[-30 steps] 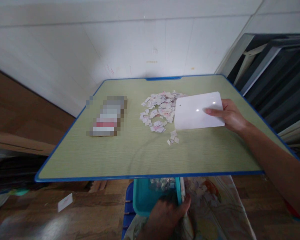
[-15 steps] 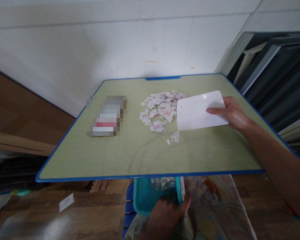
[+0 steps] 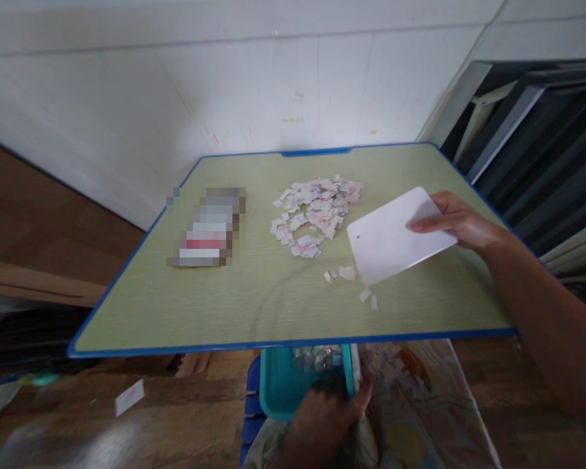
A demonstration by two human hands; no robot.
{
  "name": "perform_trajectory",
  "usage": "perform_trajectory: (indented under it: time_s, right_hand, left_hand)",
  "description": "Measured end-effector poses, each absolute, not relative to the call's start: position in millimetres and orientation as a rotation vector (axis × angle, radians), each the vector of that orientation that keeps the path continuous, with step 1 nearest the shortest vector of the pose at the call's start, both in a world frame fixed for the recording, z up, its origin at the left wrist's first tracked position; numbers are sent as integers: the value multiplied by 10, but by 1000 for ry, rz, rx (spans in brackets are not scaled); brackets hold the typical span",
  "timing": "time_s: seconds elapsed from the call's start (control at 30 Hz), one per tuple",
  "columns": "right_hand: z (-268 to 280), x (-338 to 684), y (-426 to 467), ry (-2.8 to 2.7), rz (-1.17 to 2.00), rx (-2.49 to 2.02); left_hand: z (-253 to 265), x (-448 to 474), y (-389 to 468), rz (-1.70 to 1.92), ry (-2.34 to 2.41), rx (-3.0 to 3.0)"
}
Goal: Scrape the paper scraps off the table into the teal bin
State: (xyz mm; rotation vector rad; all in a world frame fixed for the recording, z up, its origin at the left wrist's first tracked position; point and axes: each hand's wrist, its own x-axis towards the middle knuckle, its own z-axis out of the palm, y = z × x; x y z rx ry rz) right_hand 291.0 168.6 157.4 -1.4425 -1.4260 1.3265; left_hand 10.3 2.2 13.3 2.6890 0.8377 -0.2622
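My right hand [image 3: 461, 221] pinches a thin white plastic card [image 3: 395, 238] with a small hole in one corner, thumb on top. The card is tilted, its lower left edge near the tabletop. Left of it lies a pile of small cut paper pieces [image 3: 329, 202], whitish with pink marks. A few loose pieces [image 3: 368, 296] are just below the card. Under the table's front edge, my left hand [image 3: 320, 417] grips the right rim of a teal plastic tub [image 3: 278, 391], its fingers partly hidden inside. Small pale pieces [image 3: 317, 357] lie in the tub.
The green table [image 3: 185, 312] has a blue edge and stands against a white wall [image 3: 258, 91]. A blurred-out flat object [image 3: 208, 228] lies on its left. Below are a blue slatted stool [image 3: 252, 410] and a patterned cloth [image 3: 420, 417]. Dark panels [image 3: 557, 143] lean at right.
My right hand has moved slightly to the right and turned the card, its near edge now lower. A few paper pieces have shifted toward the table's front edge. My left hand has stayed put.
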Motion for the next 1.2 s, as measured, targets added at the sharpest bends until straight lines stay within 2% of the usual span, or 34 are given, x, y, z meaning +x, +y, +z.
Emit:
perform_trajectory:
  time_s: [0.33, 0.77, 1.2]
  right_hand:
    - [1555, 2920, 1672, -1364, 1326, -1381]
    - [1579, 2947, 1647, -1571, 1522, -1503]
    - [1523, 2953, 1665, -1598, 1640, -1412]
  left_hand:
    - [127, 100, 17, -260, 848, 2707]
    - [108, 109, 9, -248, 839, 2718]
    - [109, 100, 14, -249, 814, 2686]
